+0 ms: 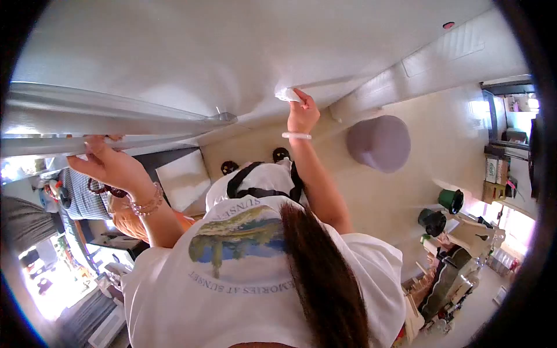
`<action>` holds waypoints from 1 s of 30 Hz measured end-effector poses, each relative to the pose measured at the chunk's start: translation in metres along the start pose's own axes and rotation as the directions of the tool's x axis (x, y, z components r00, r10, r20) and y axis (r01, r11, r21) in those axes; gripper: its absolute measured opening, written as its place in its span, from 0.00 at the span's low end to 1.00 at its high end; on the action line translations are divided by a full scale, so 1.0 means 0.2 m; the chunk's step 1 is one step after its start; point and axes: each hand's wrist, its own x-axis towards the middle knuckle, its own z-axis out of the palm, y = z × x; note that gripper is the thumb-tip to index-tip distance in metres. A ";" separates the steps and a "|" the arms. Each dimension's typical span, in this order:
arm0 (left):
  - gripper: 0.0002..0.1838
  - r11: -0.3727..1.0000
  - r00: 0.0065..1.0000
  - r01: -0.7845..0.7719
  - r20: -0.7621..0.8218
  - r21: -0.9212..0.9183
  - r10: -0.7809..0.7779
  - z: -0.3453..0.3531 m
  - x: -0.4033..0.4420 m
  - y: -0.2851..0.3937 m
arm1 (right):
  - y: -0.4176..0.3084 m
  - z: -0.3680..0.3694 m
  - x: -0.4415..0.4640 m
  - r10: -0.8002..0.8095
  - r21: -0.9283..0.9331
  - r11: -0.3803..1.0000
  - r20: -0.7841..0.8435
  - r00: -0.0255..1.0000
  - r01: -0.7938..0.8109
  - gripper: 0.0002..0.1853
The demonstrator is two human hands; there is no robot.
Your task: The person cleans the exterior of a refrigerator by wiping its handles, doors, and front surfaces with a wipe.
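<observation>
My right hand (304, 116), with a pale bracelet at the wrist, pinches a crumpled white tissue or cloth (287, 94) against a broad, smooth white panel (174, 52). On the left, my left hand (107, 165) is raised to a long grey-white door-like edge (104, 113). Its fingers curl behind a narrow strip of that edge, so the fingertips are partly hidden. A beaded bracelet circles the left wrist. A small metal fitting (223, 116) sits at the near end of the edge.
A round mauve stool (379, 144) stands on the beige floor to the right. Beyond it are two dark pots or bins (432, 221) and a cluttered table (447, 278). A white board-like sheet (183, 180) and an orange item (129, 220) lie at left.
</observation>
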 end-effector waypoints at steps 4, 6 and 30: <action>0.20 1.000 1.000 0.000 -0.010 0.004 0.000 -0.01 0.00 -0.02 | -0.37 0.04 -0.05 -0.381 0.041 0.924 0.104 0.919 0.379 0.12; 0.18 0.998 0.997 -0.055 0.058 -0.028 0.057 -0.01 0.02 -0.10 | -0.64 0.12 -0.04 -0.560 0.073 0.829 0.078 0.825 0.555 0.16; 0.23 0.969 0.965 -0.049 0.238 -0.243 0.108 -0.05 0.05 -0.04 | -0.97 -0.04 0.12 -0.740 -0.154 0.670 -0.062 0.669 0.726 0.22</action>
